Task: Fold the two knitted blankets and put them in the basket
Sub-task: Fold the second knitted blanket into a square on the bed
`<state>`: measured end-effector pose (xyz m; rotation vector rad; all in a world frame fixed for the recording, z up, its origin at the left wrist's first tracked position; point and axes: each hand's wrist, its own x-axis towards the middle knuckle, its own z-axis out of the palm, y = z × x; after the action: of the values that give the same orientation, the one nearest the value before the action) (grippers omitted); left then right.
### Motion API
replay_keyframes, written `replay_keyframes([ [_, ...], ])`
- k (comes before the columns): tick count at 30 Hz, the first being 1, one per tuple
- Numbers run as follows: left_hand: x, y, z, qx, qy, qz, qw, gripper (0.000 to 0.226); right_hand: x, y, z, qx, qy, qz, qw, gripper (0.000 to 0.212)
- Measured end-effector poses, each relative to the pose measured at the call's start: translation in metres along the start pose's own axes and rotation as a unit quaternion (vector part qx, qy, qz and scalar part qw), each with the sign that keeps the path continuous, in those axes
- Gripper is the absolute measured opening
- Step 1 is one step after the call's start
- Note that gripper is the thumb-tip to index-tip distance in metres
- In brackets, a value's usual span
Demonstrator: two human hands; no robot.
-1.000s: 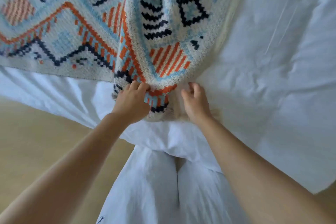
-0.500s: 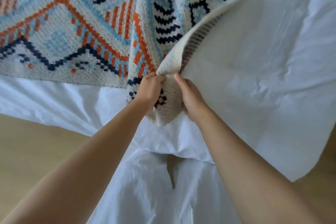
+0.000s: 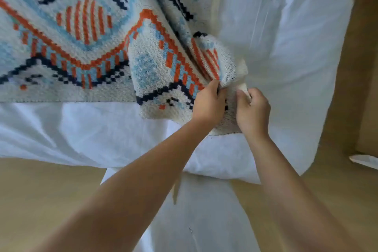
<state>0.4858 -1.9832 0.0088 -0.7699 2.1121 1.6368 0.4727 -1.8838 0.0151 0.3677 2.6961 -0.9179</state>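
Observation:
A knitted blanket (image 3: 86, 47) with orange, navy and light-blue geometric patterns lies spread over the white bed (image 3: 286, 57), filling the upper left of the view. Its near right corner is bunched and lifted off the sheet. My left hand (image 3: 208, 104) pinches the patterned side of that corner. My right hand (image 3: 252, 110) grips the cream edge right beside it, the two hands almost touching. No second blanket and no basket are in view.
The white bedding hangs over the near edge of the bed (image 3: 102, 139). A light wooden floor (image 3: 41, 200) shows at the lower left and right. My white-clad legs (image 3: 194, 221) stand against the bed. A small white object (image 3: 366, 160) lies at the far right.
Both hands have carried the blanket corner to the right along the bed edge and brought it together, so the fabric now bunches in folds. The view has shifted right, showing floor beyond the bed.

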Motion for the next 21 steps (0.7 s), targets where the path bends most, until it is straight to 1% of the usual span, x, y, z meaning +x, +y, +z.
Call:
replay_keyframes([
  [2,0.004,0.022,0.041,-0.006,-0.016,0.011,1.000,0.036,0.013,0.025,-0.034,-0.045,0.055,-0.016,0.997,0.022],
  [3,0.006,0.031,0.060,0.001,-0.020,0.020,1.000,0.033,0.020,0.037,-0.052,-0.065,0.079,-0.027,0.994,0.020],
  [6,0.014,0.050,0.111,0.050,0.002,0.044,0.998,0.026,0.042,0.076,-0.099,-0.112,0.138,-0.061,0.982,0.027],
  [8,0.020,0.054,0.139,0.107,0.002,0.055,0.993,0.024,0.057,0.105,-0.113,-0.124,0.137,-0.058,0.981,0.029],
  [10,0.026,0.050,0.164,0.187,-0.043,0.056,0.980,0.022,0.075,0.134,-0.108,-0.141,0.084,-0.023,0.986,0.030],
  [11,0.029,0.043,0.173,0.237,-0.076,0.050,0.967,0.030,0.084,0.147,-0.101,-0.141,0.047,0.001,0.989,0.030],
  [12,0.031,0.034,0.179,0.301,-0.113,0.041,0.946,0.042,0.094,0.157,-0.093,-0.133,0.012,0.024,0.991,0.031],
  [14,0.031,0.016,0.179,0.440,-0.174,0.039,0.880,0.068,0.111,0.165,-0.081,-0.109,-0.041,0.050,0.992,0.034],
  [15,0.030,0.010,0.177,0.491,-0.187,0.048,0.849,0.077,0.117,0.166,-0.077,-0.089,-0.067,0.048,0.993,0.035],
  [16,0.030,0.004,0.174,0.526,-0.190,0.058,0.827,0.081,0.122,0.165,-0.075,-0.065,-0.097,0.042,0.992,0.035],
  [17,0.029,0.001,0.173,0.548,-0.186,0.066,0.813,0.081,0.123,0.164,-0.074,-0.052,-0.131,0.034,0.989,0.035],
  [19,0.030,-0.001,0.173,0.558,-0.171,0.069,0.810,0.074,0.123,0.168,-0.072,-0.069,-0.187,0.019,0.980,0.032],
  [20,0.031,0.001,0.173,0.553,-0.166,0.067,0.814,0.073,0.121,0.173,-0.071,-0.080,-0.195,0.020,0.977,0.028],
  [21,0.033,0.003,0.174,0.547,-0.167,0.066,0.818,0.073,0.120,0.178,-0.071,-0.082,-0.187,0.030,0.979,0.026],
])
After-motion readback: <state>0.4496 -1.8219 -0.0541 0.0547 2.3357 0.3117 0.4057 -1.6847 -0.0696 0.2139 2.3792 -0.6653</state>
